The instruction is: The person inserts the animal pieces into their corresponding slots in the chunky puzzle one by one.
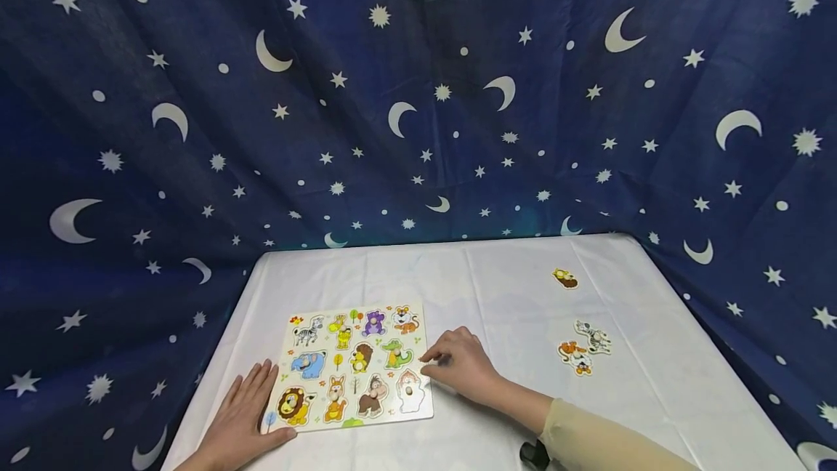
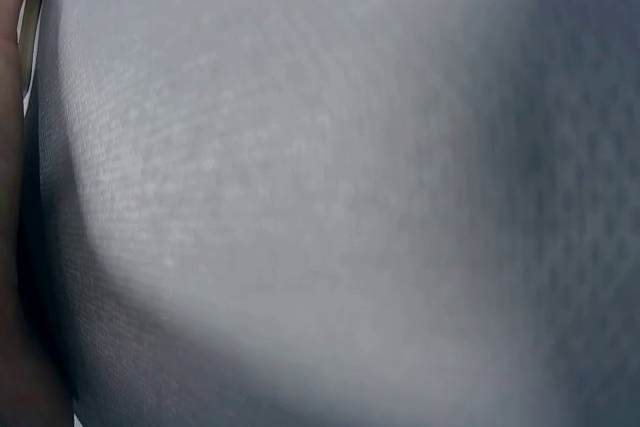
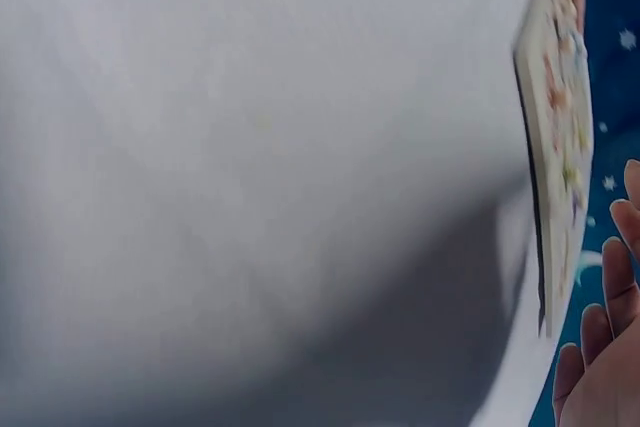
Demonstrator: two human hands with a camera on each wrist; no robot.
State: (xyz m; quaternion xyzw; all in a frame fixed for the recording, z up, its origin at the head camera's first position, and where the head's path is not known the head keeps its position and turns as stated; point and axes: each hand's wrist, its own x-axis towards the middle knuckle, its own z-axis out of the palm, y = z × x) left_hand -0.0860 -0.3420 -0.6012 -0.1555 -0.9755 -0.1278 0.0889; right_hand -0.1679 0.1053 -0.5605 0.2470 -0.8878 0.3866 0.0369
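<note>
A wooden animal puzzle board (image 1: 314,424) lies on the white-covered table. My left hand (image 1: 242,413) rests flat at its left side, fingers spread, the thumb reaching to the lower left corner. In the head view my right hand (image 1: 464,365) hovers by the right edge, fingers bent and thumb near the index fingertip; no piece shows between them. The right wrist view shows its loosely bent fingers (image 3: 620,277) beside the board. Just left of those fingertips are a crocodile piece (image 1: 396,355) and a pale, pink-edged animal shape (image 1: 411,392). The left wrist view is mostly blurred cloth.
On the right of the table lie a hedgehog piece (image 1: 565,279), a zebra piece (image 1: 593,338), and an orange and white cluster (image 1: 575,358) touching or overlapping near the zebra. A black object (image 1: 535,455) shows beside the right sleeve. A starry blue curtain (image 1: 418,129) stands behind.
</note>
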